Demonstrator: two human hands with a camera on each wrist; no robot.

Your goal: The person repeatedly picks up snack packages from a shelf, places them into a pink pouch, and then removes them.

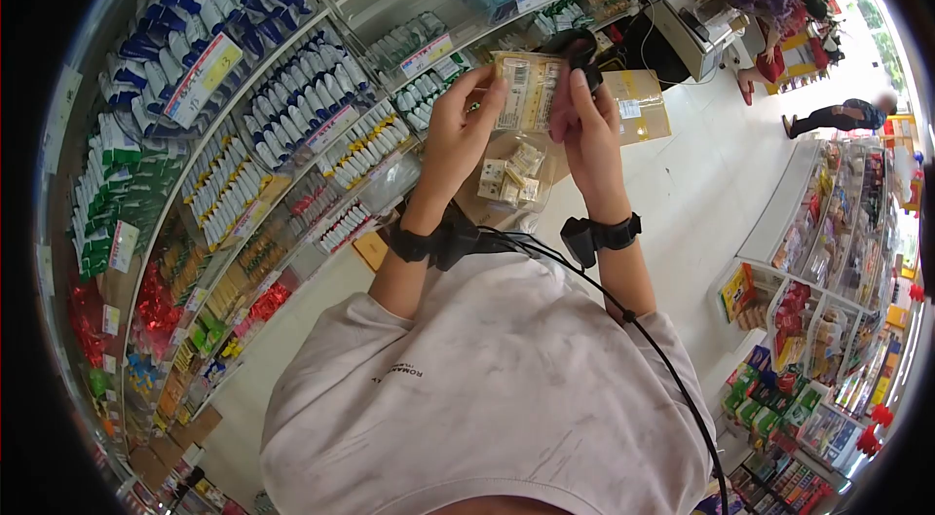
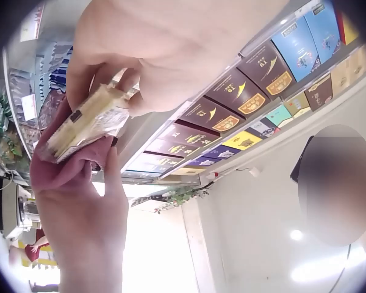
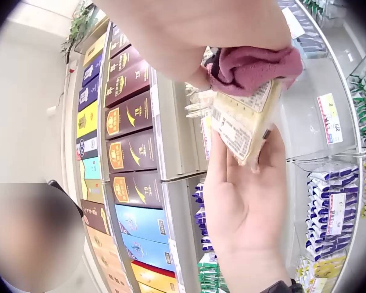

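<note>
Shelves flank pale floor — left hand holds packet touching pink cloth.

"ROMA" reads on the pale grey fabric shirt, below the flat pale-yellow plastic packet; its later letters are creased. Dark brown rectangular cardboard boxes right of the packet, left-wrist view, read "T9". The packet's barcode label is too small to read.

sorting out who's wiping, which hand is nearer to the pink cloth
Right. The right hand holds the pink cloth against one side of the pale yellow packet; the left hand grips the packet's opposite side, farther from the cloth.
</note>
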